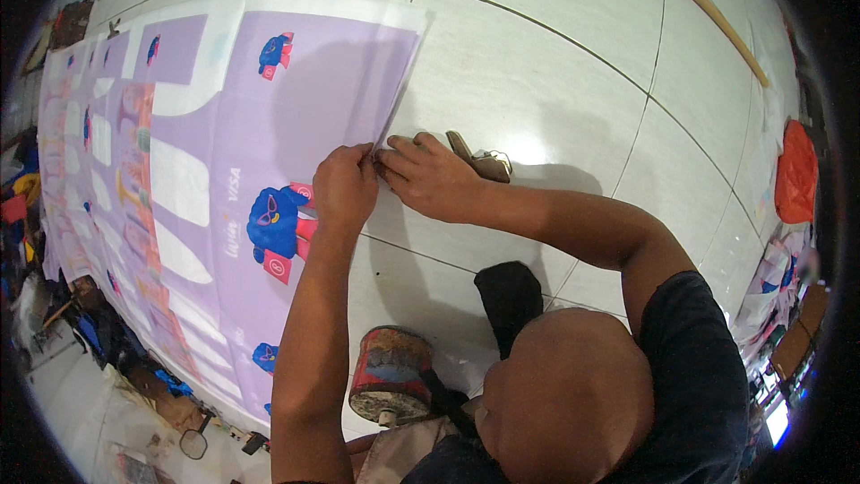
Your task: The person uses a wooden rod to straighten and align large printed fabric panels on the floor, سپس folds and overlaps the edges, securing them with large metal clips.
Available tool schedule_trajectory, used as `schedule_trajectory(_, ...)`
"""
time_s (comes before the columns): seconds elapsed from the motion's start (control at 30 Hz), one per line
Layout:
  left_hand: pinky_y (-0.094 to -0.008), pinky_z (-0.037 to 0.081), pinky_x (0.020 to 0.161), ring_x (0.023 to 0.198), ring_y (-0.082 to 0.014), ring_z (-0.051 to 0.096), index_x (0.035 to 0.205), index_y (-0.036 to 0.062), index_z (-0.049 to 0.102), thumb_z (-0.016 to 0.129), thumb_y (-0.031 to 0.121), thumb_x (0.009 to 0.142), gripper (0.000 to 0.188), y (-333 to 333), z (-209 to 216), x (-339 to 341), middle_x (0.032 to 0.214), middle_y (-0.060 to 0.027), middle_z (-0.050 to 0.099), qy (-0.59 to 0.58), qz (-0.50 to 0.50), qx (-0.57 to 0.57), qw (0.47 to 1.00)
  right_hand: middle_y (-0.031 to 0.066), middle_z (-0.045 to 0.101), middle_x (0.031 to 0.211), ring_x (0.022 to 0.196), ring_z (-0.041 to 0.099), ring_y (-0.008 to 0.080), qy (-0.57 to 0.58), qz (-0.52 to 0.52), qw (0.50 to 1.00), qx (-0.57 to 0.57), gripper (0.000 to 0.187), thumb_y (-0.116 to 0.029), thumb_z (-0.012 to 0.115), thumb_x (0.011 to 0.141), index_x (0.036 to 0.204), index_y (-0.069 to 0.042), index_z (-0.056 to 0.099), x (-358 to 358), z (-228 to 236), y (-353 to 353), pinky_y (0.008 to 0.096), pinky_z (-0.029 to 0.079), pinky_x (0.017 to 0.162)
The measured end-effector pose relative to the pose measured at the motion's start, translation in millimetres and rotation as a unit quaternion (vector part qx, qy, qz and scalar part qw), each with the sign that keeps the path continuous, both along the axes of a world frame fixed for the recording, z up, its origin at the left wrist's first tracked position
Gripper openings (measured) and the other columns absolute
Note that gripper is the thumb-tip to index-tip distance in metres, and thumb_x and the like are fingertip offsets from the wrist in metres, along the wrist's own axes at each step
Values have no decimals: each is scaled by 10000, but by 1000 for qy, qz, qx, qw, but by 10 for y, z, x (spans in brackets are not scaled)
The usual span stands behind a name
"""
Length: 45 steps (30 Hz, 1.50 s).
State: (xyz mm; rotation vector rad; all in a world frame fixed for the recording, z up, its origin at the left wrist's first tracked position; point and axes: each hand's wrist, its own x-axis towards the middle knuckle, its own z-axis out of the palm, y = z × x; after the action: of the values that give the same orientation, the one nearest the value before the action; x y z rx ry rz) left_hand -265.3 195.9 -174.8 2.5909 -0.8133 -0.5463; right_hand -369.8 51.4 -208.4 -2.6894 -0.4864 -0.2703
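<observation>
A wide lilac printed sheet [331,108], apparently fabric, with white shapes and blue cartoon figures, lies over the left side of the tiled floor. At its right edge, the fingers of my left hand [348,184] are closed in a pinch on the border. My right hand [430,177] meets it there, its fingertips bent and pressed to the same edge. Just beyond the right hand's knuckles rests a small brownish tool [479,159] with a shiny metal part; its exact kind is unclear. What lies between the fingertips is mostly hidden.
A worn red, round motor-like body [391,375] stands between my arms, near a black rounded piece [511,300]. A long wooden pole [708,13] lies at the far right, beyond a red plastic bag [795,175]. Mixed clutter [85,323] lines the left side.
</observation>
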Motion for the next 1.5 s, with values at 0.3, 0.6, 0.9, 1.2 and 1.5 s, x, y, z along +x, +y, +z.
schedule_trajectory(0.3,-456,508,788,846,-383,642,1014,24,714,578,103,853,225,7,-18,-51,889,-197,670,-27,6,-31,999,108,595,1022,1072,531,287,-37,-1,999,-8,245,-233,614,780,915,-45,695,50,-12,54,507,379,980)
schedule_trajectory(0.6,-473,501,803,865,-385,638,1023,19,706,563,115,861,236,-12,-34,-27,882,-198,661,-22,-5,-5,1000,118,610,1116,1170,517,287,-12,5,1000,-16,251,-194,658,770,956,-27,685,19,21,50,531,350,1044)
schedule_trajectory(0.9,-481,496,801,871,-379,629,1055,21,695,564,119,879,240,-17,42,-79,909,-195,658,-26,-3,17,1000,107,609,1000,1050,561,269,-94,-24,993,61,192,-166,612,784,919,-46,677,0,-9,17,505,395,948)
schedule_trajectory(1.2,-436,526,776,844,-360,660,1021,20,726,611,116,869,213,2,10,-53,916,-188,689,-28,26,-7,999,61,673,951,903,623,242,52,-138,984,97,153,-181,669,867,974,-75,698,481,88,-812,406,449,830)
schedule_trajectory(1.5,-352,532,803,874,-301,696,1043,32,728,680,151,850,232,99,19,81,979,-188,706,43,31,-41,998,15,657,971,927,586,209,28,-148,979,135,151,-209,683,868,995,-130,702,534,-85,-848,370,402,863)
